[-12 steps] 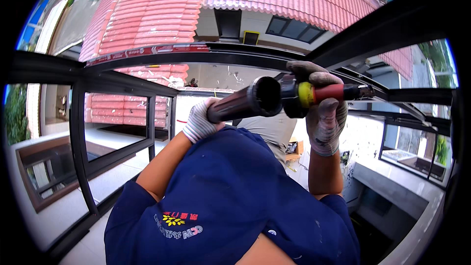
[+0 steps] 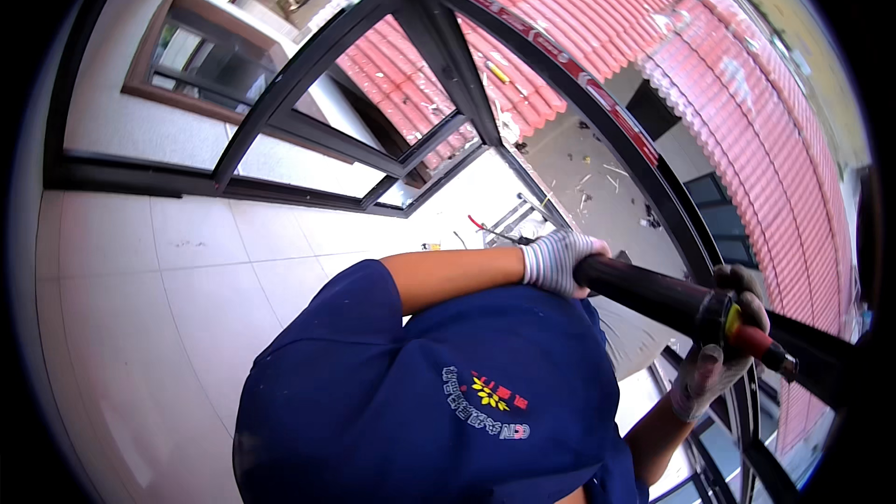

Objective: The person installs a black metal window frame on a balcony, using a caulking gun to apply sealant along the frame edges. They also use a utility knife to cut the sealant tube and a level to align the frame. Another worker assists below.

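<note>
A long black tube, which looks like a caulking gun barrel (image 2: 644, 295), lies across the right side of the view, angled down to the right. My left hand (image 2: 563, 261), in a striped knit glove, is wrapped round its left end. At the other end sits a front cap with a yellow ring and a red nozzle part (image 2: 754, 340), its dark tip pointing down to the right. My gloved right hand (image 2: 717, 373) is closed round this cap, fingers on the far side and thumb on the near side. The cap meets the barrel's mouth; whether its thread is engaged cannot be seen.
Dark metal window frames (image 2: 250, 147) stand at the left, and a long frame bar (image 2: 560, 61) runs diagonally past my hands. Beyond lies a red tiled roof (image 2: 588, 0). Pale floor tiles (image 2: 201, 243) spread at the left. A red-tipped thin object (image 2: 477, 222) lies near my left forearm.
The cap, held apart from the barrel's open mouth before, is now against it. My view has turned left and tilted, so both hands and the barrel appear further right and lower.
</note>
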The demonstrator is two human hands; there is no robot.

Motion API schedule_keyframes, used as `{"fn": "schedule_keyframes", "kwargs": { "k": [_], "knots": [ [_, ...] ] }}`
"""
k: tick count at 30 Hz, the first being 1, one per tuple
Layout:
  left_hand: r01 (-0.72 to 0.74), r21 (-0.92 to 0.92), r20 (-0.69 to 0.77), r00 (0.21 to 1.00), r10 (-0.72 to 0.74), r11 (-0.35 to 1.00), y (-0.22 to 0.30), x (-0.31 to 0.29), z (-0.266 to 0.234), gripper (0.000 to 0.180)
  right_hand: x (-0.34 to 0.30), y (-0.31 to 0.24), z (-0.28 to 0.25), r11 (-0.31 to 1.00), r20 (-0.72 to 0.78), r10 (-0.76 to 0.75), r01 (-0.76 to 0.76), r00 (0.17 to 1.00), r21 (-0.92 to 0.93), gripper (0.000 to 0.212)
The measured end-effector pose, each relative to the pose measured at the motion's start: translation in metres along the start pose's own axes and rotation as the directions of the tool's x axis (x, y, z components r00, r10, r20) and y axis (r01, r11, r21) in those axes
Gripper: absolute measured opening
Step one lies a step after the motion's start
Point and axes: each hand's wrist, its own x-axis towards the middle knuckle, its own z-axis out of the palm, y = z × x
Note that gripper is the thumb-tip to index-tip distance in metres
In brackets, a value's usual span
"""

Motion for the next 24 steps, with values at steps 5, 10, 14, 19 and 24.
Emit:
{"fn": "schedule_keyframes", "kwargs": {
  "k": [5, 10, 14, 19, 24],
  "knots": [
    [-0.024, -0.079, 0.016, 1.000, 0.026, 0.997, -0.002, -0.006, -0.006, 0.047, 0.019, 0.002, 0.001, 0.997, 0.155, -0.059, 0.051, 0.986, 0.057, 0.076],
    [-0.043, -0.100, 0.138, 0.989, 0.057, 0.994, 0.002, 0.005, -0.018, 0.049, 0.028, 0.009, -0.012, 0.980, 0.201, -0.183, 0.161, 0.962, 0.117, 0.080],
    [-0.087, -0.110, 0.247, 0.963, 0.112, 0.990, 0.011, 0.012, -0.029, 0.056, 0.034, 0.002, -0.009, 0.974, 0.071, -0.162, 0.147, 0.984, 0.173, 0.090],
    [-0.151, -0.196, 0.352, 0.911, 0.213, 0.969, 0.025, 0.016, -0.038, 0.056, 0.032, 0.015, -0.047, 0.931, 0.118, -0.262, 0.218, 0.958, 0.292, 0.087],
    [-0.108, -0.184, 0.322, 0.933, 0.164, 0.977, 0.036, 0.012, -0.044, 0.054, 0.040, -0.006, -0.029, 0.970, 0.037, -0.196, 0.189, 0.980, 0.155, 0.088]
  ]
}}
